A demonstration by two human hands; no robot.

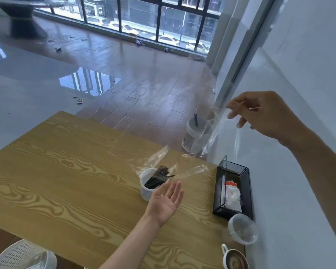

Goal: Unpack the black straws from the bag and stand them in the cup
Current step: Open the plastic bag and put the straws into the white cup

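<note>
A translucent white cup (146,191) stands on the wooden table (66,181). Several black straws (157,177) lean inside it, their tops sticking out. A clear plastic bag (184,162) stretches from just above the cup up to my right hand (260,115), which is raised high near the wall and pinches the bag's upper end. My left hand (168,200) hovers palm up, fingers straight, right beside the cup on its near right side, holding nothing.
A black mesh tray (246,191) with tissues stands by the wall. Near it lie a clear lid (243,232) and a coffee mug (234,259). A white bucket (195,136) sits on the floor beyond the table. A white chair back (17,255) shows bottom left.
</note>
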